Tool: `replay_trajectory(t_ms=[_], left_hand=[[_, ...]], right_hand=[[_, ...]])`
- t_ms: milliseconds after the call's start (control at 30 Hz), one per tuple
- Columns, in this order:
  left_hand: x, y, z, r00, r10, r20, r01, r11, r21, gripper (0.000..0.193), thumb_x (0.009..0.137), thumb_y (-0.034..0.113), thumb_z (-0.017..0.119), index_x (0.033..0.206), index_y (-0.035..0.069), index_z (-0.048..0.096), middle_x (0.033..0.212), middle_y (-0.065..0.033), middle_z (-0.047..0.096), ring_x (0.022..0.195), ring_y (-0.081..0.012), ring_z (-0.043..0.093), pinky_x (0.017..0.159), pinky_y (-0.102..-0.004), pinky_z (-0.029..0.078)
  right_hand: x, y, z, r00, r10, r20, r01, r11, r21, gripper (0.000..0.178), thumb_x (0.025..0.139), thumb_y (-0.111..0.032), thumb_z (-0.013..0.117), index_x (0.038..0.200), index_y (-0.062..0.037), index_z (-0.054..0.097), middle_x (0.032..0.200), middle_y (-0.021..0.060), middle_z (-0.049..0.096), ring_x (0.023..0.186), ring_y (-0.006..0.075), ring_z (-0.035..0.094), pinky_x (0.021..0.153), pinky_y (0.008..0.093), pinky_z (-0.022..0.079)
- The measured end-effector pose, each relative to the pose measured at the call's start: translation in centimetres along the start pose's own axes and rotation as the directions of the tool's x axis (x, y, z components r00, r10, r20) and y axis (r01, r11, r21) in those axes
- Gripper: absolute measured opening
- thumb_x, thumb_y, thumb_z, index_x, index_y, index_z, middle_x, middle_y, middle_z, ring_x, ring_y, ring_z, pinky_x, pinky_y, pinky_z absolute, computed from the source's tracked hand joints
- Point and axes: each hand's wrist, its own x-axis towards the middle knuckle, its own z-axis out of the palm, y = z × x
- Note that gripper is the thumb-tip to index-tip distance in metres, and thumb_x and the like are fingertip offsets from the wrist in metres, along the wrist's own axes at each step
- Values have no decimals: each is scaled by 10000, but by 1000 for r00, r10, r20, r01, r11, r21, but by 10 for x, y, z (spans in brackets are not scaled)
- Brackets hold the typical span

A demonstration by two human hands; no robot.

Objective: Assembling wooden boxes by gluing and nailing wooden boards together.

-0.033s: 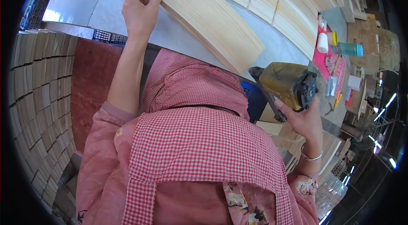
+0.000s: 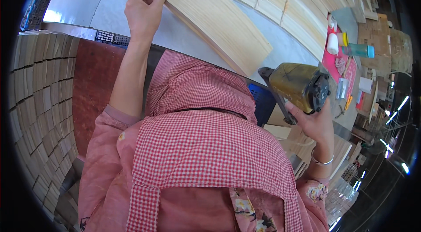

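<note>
Dark-yellow and black handheld tool (image 2: 291, 83), right of centre, is gripped in the right hand (image 2: 318, 122), just beside a pale rectangular wooden board (image 2: 219, 21), upper centre; the left hand (image 2: 144, 15) pinches the board's upper-left end. Lining-up seems in hand; next calls for steadiness.

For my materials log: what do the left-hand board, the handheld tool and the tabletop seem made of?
Board: wood, seemingly bare; pale, with long grain lines.
Tool: perhaps painted metal, possibly plastic; yellowish, with a dull sheen.
Tabletop: polished, maybe stone or tile; faint veining, bright reflection.
</note>
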Motion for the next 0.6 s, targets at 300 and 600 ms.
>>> replay_trajectory(t_ms=[300, 600], left_hand=[[-1, 8, -3, 999, -22, 29, 22, 999, 28, 279, 864, 215, 776, 1022, -15, 769, 843, -102, 744, 725, -149, 656, 679, -257, 538], [3, 2, -7, 999, -10, 38, 8, 999, 51, 287, 867, 230, 777, 1030, -7, 768, 850, -98, 747, 749, -150, 655, 702, -254, 534]], right_hand=[[18, -1, -8, 1000, -9, 18, 9, 1000, 27, 384, 772, -156, 886, 1001, 70, 676, 903, 128, 739, 722, 188, 693, 625, 279, 553], [31, -4, -13, 987, 133, 94, -138, 989, 45, 364, 788, -149, 872, 1007, 69, 679, 937, 138, 746, 761, 182, 693, 649, 278, 554]])
